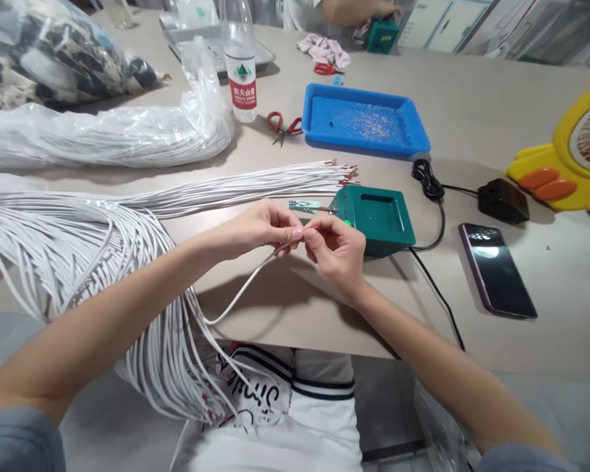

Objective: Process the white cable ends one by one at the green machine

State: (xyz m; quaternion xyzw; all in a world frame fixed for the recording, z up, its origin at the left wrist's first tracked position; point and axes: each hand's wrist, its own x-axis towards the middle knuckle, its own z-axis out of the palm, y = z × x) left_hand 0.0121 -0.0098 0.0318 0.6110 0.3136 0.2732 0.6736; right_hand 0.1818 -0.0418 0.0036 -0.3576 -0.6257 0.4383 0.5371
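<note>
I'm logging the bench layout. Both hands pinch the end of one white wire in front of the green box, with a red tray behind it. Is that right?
Not quite: the tray is blue, not red, as the head view shows. Otherwise yes: left hand and right hand pinch the end of one white wire before the green box.

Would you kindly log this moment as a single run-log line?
left hand: pinching white wire | right hand: pinching its tip | beside hands: green box | on table: wire bundle, blue tray, phone
</note>
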